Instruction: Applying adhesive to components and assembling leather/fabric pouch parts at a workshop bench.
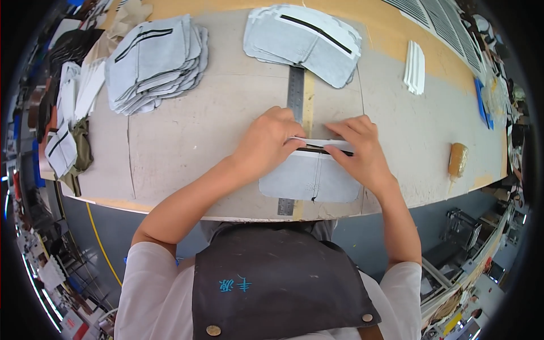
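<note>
A grey fabric panel with a dark slot along its far side lies flat near the table's front edge. A white strip runs along that far side. My left hand is closed, thumb and fingers pinching the strip's left end. Over the right part of the panel is my right hand; its thumb touches the dark slot while the fingers stretch out beyond the strip, apart from the thumb. Beneath the panel passes a metal ruler, partly covered, beside a yellowish tape line.
Stacked grey panels stand at the far left and far middle. White strips lie at the far right. An amber bottle with a narrow tip lies at the right, and a blue tool near the right edge. Fabric pieces hang at the left edge.
</note>
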`<state>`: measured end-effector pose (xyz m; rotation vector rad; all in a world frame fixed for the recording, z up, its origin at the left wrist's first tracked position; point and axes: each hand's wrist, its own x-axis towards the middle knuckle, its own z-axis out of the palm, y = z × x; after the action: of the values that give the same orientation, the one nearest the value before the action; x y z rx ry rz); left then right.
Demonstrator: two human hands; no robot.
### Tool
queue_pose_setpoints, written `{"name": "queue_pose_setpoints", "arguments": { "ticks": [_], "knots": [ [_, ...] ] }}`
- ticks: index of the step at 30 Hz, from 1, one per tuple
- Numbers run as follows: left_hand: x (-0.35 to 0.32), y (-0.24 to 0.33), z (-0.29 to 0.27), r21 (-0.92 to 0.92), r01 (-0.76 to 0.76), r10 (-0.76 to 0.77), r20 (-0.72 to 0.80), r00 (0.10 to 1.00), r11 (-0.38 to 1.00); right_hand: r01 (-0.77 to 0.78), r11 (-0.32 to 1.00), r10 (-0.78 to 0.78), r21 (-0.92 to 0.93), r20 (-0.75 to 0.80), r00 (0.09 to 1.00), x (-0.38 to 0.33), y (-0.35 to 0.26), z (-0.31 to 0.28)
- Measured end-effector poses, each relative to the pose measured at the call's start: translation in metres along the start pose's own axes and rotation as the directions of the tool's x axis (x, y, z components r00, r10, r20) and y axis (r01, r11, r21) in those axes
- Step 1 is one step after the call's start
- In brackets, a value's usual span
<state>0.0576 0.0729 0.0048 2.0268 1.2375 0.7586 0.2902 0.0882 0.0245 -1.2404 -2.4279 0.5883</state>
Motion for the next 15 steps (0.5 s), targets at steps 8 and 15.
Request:
{"name": "queue_pose_setpoints", "arguments": {
  "ticks": [8,15],
  "knots": [
    [-0.009,0.006,-0.015,0.26,-0.306,0.343,-0.113,0.932,0.916,0.191,0.974,-0.187,0.124,-0.045,0.981,0.01,-0.019,-0.015],
    [-0.015,-0.006,-0.038,0.183,-0.256,0.283,-0.141,0.949,0.949,-0.217,0.721,0.225,0.658,0.074,0.971,0.012,-0.003,-0.007]
  ]
}}
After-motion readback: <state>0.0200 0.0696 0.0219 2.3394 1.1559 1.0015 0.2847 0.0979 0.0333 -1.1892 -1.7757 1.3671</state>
